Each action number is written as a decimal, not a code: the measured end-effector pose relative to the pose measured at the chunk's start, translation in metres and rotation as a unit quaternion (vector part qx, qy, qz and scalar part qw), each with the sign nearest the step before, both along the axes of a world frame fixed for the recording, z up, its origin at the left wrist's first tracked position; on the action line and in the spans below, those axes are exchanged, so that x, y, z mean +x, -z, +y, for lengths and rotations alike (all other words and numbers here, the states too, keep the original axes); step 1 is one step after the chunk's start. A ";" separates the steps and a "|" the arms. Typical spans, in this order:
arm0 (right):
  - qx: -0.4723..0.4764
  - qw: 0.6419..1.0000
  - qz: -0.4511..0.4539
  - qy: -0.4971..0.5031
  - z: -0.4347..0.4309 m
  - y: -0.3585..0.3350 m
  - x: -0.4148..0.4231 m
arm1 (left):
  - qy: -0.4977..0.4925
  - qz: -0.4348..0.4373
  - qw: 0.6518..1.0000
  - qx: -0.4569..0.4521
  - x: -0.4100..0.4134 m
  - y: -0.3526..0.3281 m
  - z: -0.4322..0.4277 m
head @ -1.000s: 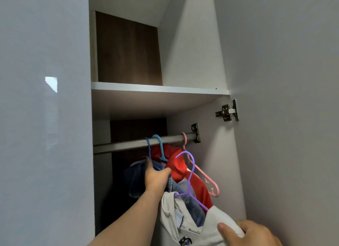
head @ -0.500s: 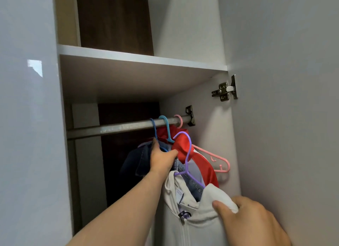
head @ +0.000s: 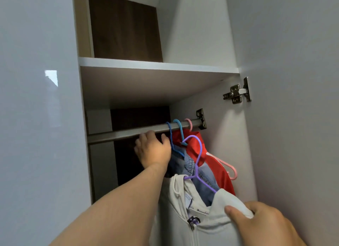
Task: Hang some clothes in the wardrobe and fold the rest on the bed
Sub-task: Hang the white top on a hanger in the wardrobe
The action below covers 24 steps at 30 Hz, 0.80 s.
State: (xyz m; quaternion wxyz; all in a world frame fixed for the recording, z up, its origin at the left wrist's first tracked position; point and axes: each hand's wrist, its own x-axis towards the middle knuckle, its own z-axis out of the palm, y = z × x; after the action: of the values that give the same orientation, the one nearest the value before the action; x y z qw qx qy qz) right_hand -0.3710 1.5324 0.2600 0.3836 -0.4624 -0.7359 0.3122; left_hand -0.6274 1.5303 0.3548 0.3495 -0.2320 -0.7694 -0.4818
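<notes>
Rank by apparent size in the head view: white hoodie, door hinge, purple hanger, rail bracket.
1. white hoodie
2. purple hanger
3. door hinge
4. rail bracket
The hoodie is nearest the camera, which inflates it.

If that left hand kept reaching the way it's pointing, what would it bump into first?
Probably the metal rail: the left hand points up into the wardrobe, fingers just below it. Depth is unclear, so it may slip behind into the dark space.

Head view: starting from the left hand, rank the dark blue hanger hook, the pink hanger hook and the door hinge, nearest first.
1. Dark blue hanger hook, on the rail just right of the left hand.
2. Pink hanger hook, further right, near the rail's end bracket.
3. Door hinge, upper right, on the open door.
</notes>
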 end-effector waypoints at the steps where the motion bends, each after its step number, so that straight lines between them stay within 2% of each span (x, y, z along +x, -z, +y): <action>1: 0.005 1.000 0.003 0.005 -0.001 -0.001 0.000 | -0.035 0.036 0.999 -0.008 -0.002 -0.010 -0.008; 4: 0.021 0.999 0.010 0.029 -0.005 -0.006 0.000 | -0.069 0.061 0.992 -0.082 -0.011 -0.039 -0.021; 8: 0.055 0.997 -0.004 0.045 -0.004 -0.016 -0.005 | -0.124 -0.056 0.964 -0.228 -0.018 -0.065 -0.023; 10: 0.078 0.996 -0.005 0.050 -0.003 -0.024 -0.008 | -0.137 -0.078 0.946 -0.284 -0.018 -0.069 -0.025; 17: 0.124 0.991 -0.017 0.052 0.009 -0.061 -0.035 | -0.135 -0.033 0.962 -0.235 -0.025 -0.064 -0.024; 24: 0.156 0.987 -0.037 0.017 0.016 -0.095 -0.083 | -0.147 -0.016 0.962 -0.231 -0.032 -0.066 -0.024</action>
State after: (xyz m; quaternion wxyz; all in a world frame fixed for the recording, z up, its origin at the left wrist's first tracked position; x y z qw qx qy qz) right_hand -0.4543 1.5479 0.3550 0.4284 -0.4205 -0.7815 0.1698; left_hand -0.6590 1.5066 0.4211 0.3407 -0.1829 -0.8910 -0.2381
